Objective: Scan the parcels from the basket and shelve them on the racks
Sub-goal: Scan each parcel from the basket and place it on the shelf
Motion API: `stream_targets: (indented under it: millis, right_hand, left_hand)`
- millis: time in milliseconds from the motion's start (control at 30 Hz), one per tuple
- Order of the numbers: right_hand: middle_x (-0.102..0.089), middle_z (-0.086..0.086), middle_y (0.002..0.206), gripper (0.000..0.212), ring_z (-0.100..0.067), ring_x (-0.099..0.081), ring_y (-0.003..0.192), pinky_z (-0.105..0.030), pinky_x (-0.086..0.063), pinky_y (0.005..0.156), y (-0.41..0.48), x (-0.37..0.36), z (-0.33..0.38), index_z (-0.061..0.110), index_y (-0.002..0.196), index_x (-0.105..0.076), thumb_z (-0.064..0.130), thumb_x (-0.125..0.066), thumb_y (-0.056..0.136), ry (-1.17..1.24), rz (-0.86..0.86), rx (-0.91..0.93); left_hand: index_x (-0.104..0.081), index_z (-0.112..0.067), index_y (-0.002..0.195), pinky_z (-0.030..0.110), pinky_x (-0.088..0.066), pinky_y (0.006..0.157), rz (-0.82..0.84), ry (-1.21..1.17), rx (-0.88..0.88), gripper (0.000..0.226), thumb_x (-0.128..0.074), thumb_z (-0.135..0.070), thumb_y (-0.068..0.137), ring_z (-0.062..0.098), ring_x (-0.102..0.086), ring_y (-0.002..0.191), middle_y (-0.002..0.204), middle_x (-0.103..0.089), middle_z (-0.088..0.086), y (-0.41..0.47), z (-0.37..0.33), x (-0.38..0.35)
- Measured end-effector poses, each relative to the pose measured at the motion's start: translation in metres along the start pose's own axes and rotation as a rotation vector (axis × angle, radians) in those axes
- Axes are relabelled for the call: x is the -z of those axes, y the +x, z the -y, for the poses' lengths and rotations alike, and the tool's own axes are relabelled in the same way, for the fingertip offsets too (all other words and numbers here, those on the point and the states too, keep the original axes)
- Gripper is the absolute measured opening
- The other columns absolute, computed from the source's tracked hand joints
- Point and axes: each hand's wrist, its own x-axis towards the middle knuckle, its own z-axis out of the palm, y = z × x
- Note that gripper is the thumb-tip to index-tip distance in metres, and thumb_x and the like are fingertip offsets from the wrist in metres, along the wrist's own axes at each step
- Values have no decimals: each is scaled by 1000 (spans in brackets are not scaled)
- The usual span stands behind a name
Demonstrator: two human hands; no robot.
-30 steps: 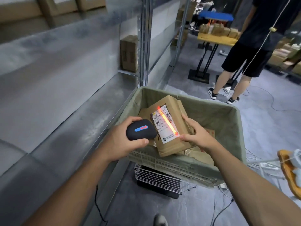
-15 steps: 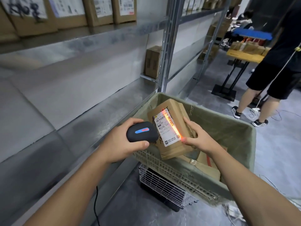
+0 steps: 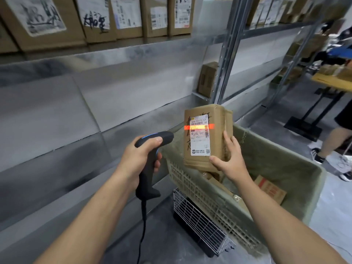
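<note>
My right hand [image 3: 229, 159] grips a brown cardboard parcel [image 3: 217, 119] by its lower right side, holding it upright above the basket [image 3: 297, 180]. A white shipping label faces me, and a red scan line crosses its barcode. My left hand [image 3: 137, 159] grips a black corded barcode scanner [image 3: 152, 139] by the handle, its head pointed at the label from the left. Other parcels lie inside the basket, one with red print [image 3: 270, 189]. The metal rack shelf [image 3: 95, 149] runs along the left.
Several labelled boxes [image 3: 95, 18] stand in a row on the upper shelf. One box [image 3: 207, 79] stands at the back of the middle shelf by the upright post. A wire cage [image 3: 202, 221] sits under the basket. A person's legs [image 3: 331, 141] are at the right, by a table.
The parcel rose out of the basket and turned upright. The scan line now runs horizontally across the barcode. My view lifted, bringing the upper shelf's boxes into sight.
</note>
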Motion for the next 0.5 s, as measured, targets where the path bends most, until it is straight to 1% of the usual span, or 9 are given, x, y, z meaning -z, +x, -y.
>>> stream_targets:
  millis: [67, 133, 267, 433, 500]
  right_hand:
    - [-4, 3, 168, 96, -15, -19, 149, -34, -22, 116, -4, -2, 2, 64, 143, -18, 49, -73, 66, -2, -1, 20]
    - [-4, 2, 168, 96, -15, -19, 149, -30, -21, 111, -7, -3, 3, 62, 144, -17, 50, -72, 66, -12, 5, 36]
    - [-4, 4, 168, 97, -18, -22, 149, -35, -23, 114, -12, -9, 2, 62, 145, -16, 52, -72, 67, -13, 32, 54]
    - [-5, 2, 168, 103, -21, -23, 149, -40, -24, 116, -15, -21, 10, 50, 155, -19, 53, -71, 67, -25, 67, 60]
    - [-4, 5, 168, 101, -21, -22, 150, -43, -24, 117, -15, -30, 14, 54, 154, -16, 54, -72, 69, -21, 92, 65]
  left_hand:
    - [-62, -14, 115, 29, -46, 51, -27, -35, -16, 27, -70, -26, 93, 23, -55, 53, 68, -64, 10, -8, 2, 1]
    - [-63, -14, 117, 31, -46, 54, -50, -58, -39, 28, -70, -26, 93, 25, -54, 54, 69, -64, 11, -15, 4, 3]
    - [-63, -15, 118, 31, -46, 55, -76, -63, -64, 29, -71, -27, 92, 26, -54, 56, 70, -64, 12, -27, 7, 8]
    - [-64, -16, 117, 30, -48, 52, -122, -58, -93, 27, -71, -23, 92, 24, -55, 56, 72, -63, 14, -42, 7, 21]
    - [-64, -16, 117, 29, -48, 50, -147, -39, -122, 26, -72, -20, 92, 24, -55, 56, 71, -63, 14, -47, 8, 28]
